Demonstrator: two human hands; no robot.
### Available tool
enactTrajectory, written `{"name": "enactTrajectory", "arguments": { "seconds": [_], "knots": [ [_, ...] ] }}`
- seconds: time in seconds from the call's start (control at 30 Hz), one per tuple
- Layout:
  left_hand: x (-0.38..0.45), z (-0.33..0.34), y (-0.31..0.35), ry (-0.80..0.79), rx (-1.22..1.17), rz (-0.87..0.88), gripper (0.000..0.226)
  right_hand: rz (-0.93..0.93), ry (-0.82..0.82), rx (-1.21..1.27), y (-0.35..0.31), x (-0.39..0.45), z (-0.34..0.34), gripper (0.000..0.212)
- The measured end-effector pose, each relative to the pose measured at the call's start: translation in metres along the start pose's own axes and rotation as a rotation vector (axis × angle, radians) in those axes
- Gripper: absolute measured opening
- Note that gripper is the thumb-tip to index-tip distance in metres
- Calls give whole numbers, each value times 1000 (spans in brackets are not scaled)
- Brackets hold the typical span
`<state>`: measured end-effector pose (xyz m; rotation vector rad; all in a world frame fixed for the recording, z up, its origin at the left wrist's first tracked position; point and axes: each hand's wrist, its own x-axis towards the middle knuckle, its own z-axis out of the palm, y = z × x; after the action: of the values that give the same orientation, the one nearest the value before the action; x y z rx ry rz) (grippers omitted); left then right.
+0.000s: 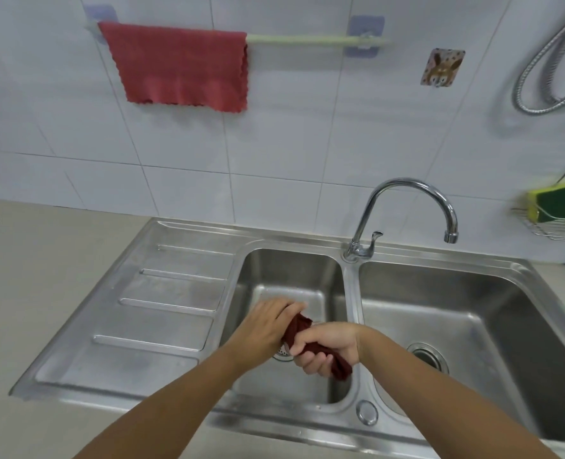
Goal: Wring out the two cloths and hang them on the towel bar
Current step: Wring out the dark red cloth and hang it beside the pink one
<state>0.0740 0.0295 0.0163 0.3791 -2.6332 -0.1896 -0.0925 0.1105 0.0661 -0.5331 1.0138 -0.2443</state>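
Two cloths are accounted for. One, the light red cloth (181, 66), hangs draped over the left half of the towel bar (311, 39); the right half of the bar is bare. The other, the dark red cloth (309, 342), is held low over the small basin of the sink (188, 329), above its drain, well below the bar and slightly to its right.

Both hands are clenched on the dark red cloth. The left hand (268, 326) grips its far end, the right hand (327, 347) its near end, knuckles close together, and the cloth is bunched into a tight roll between them with a short tail showing below the right hand. Whether water is running out of it cannot be told.

Judgement: the step in hand is the wringing of the second cloth; the first cloth's part appears complete. The next move calls for releasing the twist, shaking or spreading the cloth flat, then lifting it to the bar's bare right half and draping it evenly beside the light red cloth, without overlap.
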Motion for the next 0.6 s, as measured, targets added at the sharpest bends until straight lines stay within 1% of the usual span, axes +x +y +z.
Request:
{"name": "enactTrajectory", "arguments": {
  "seconds": [0.03,0.1,0.17,0.27,0.33,0.4,0.43,0.5,0.57,0.6],
  "knots": [
    [1,-1,-4,-1,20,9,52,27,7,-42,0,1,-2,31],
    [0,-1,-12,-58,120,46,46,78,100,-173,1,2,-4,26],
    [-2,1,-18,-151,216,86,35,94,258,-356,3,6,-5,19],
    [-2,8,-21,-262,230,30,28,42,510,-601,7,21,-7,22],
    [1,13,-19,-337,193,-69,22,-33,693,-755,8,33,-8,21],
    [8,10,-15,-456,143,-239,20,-79,850,-918,8,38,-6,16],
    [11,8,-14,-508,127,-310,20,-93,917,-1028,7,39,-6,17],
    [17,7,-12,-581,101,-406,21,-111,1018,-1265,5,41,-6,22],
    [20,9,-11,-620,38,-492,19,-137,1070,-1439,3,44,-9,25],
    [21,11,-11,-642,-33,-560,17,-145,1082,-1504,2,46,-12,25]
  ]
}}
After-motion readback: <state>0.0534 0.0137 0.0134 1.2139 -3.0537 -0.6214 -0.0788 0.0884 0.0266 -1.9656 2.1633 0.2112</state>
